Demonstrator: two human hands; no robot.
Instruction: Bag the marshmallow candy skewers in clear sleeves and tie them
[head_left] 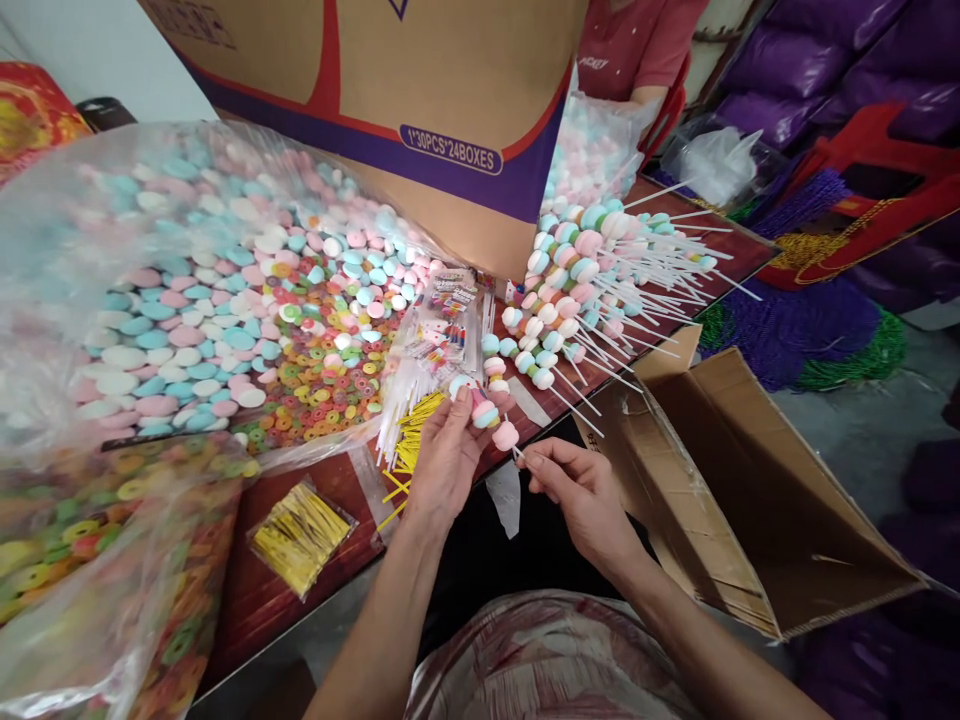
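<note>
My left hand (442,460) is closed, thumb and fingers pinching the pastel marshmallows of a candy skewer (486,413) above the table's front edge. A pink marshmallow (505,436) sits at the skewer's lower end. My right hand (577,490) pinches the white stick (517,453) just below that marshmallow. Beyond both hands lies a pile of finished-looking candy skewers (559,290), their white sticks pointing right. Yellow twist ties (412,432) and loose white sticks (394,405) lie beside my left hand. My fingers hide part of the held skewer.
A large bag of marshmallows (157,340) and ring gummies (322,385) covers the left. A cardboard carton (450,80) stands behind; an open box (712,500) is at right. A packet of yellow ties (301,537) lies near the front edge. Another person (637,45) sits opposite.
</note>
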